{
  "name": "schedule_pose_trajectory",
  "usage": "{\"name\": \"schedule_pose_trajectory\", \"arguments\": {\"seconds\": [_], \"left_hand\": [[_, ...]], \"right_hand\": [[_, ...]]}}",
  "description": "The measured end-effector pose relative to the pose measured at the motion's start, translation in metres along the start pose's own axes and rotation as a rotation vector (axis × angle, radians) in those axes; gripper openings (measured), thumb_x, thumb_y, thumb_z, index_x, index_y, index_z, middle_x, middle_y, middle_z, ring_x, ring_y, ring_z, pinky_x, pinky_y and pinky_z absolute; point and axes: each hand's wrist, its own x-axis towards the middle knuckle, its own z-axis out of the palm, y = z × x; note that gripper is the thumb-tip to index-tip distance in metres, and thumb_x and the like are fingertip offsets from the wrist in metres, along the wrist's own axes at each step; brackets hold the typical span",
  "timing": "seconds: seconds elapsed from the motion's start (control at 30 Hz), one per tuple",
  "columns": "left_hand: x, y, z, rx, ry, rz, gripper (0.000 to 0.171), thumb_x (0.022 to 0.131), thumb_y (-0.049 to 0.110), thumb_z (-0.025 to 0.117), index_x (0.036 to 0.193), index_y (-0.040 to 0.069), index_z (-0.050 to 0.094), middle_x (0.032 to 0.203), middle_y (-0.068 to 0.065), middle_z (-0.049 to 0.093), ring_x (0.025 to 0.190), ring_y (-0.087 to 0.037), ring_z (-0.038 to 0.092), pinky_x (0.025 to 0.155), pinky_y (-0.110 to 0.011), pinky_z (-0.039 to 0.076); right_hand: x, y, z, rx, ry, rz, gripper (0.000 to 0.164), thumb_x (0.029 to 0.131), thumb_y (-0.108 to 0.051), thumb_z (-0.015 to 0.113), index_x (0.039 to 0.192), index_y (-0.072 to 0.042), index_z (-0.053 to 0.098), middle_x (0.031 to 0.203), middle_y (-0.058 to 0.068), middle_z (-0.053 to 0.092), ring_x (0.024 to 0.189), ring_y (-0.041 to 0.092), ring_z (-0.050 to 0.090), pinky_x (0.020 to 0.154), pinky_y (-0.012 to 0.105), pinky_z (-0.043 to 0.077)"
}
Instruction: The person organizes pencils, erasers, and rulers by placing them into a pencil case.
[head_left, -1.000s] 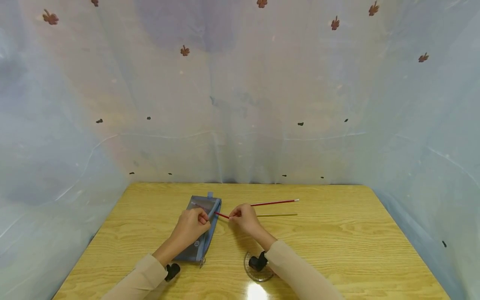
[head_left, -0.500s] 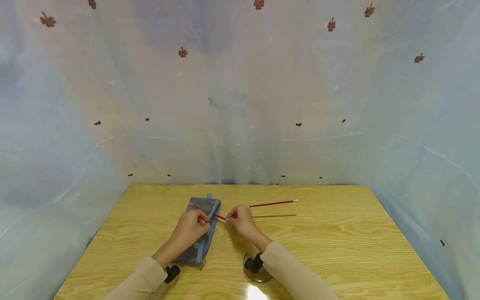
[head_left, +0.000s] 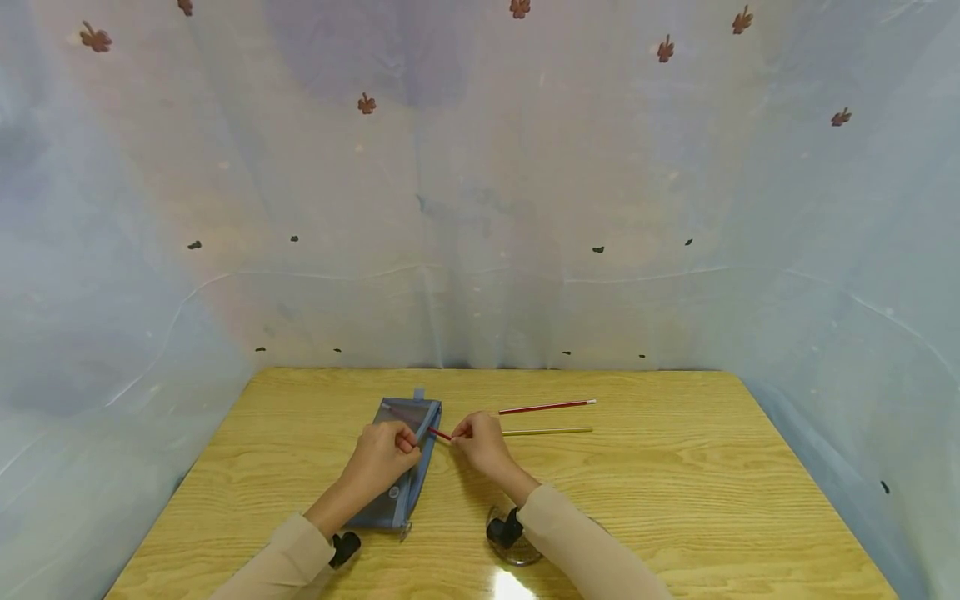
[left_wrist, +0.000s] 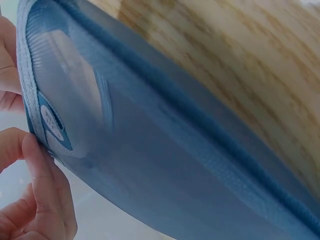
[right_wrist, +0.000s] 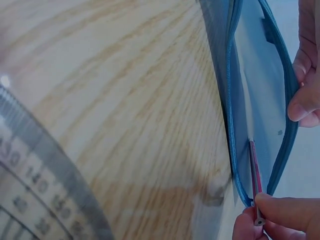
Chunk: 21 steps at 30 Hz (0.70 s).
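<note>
A blue see-through zip pouch (head_left: 375, 510) lies slanted on the table with its zipped mouth spread open. My left hand (head_left: 384, 454) pinches one edge of that mouth between thumb and fingers, lifting it apart from the opposite edge in the right wrist view. A red pencil (right_wrist: 256, 175) runs through the opening, its far part showing faintly through the pouch wall. Its near end is pinched by the thumb and fingers of my right hand (head_left: 483, 443), close to the pouch's mouth. In the left wrist view, the pouch (left_wrist: 150, 145) hides the pencil.
Right of the pouch, another red pencil (head_left: 547, 407) with a white end lies above a thin gold-coloured stick (head_left: 555, 431). A clear round protractor (right_wrist: 55, 195) lies under my right forearm. A patterned sheet (head_left: 480, 208) hangs behind the wooden table (head_left: 675, 475).
My right hand has moved slightly left toward the pouch, with the pencil in its fingers. My left hand keeps its grip on the pouch edge.
</note>
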Motion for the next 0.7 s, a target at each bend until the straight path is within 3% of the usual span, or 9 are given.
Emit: {"name": "schedule_pose_trajectory", "arguments": {"seconds": [0.47, 0.7], "left_hand": [[0.0026, 0.0002, -0.0007, -0.025, -0.009, -0.034, 0.015, 0.082, -0.001, 0.076, 0.077, 0.01, 0.068, 0.069, 0.006, 0.06, 0.061, -0.006, 0.057, 0.054, -0.022, 0.052], [0.0054, -0.0001, -0.0006, -0.027, -0.006, -0.02, 0.015, 0.081, -0.002, 0.077, 0.076, 0.009, 0.068, 0.067, 0.006, 0.06, 0.06, -0.007, 0.058, 0.053, -0.022, 0.052]], "right_hand": [[-0.0014, -0.0069, 0.0025, 0.043, -0.013, 0.017, 0.009, 0.083, 0.008, 0.075, 0.075, 0.003, 0.073, 0.069, 0.007, 0.067, 0.059, 0.01, 0.06, 0.052, 0.022, 0.052], [-0.0032, -0.0079, 0.0046, 0.069, -0.005, 0.045, 0.009, 0.08, 0.008, 0.075, 0.074, 0.002, 0.075, 0.066, 0.005, 0.067, 0.056, 0.006, 0.056, 0.051, 0.02, 0.049]]}}
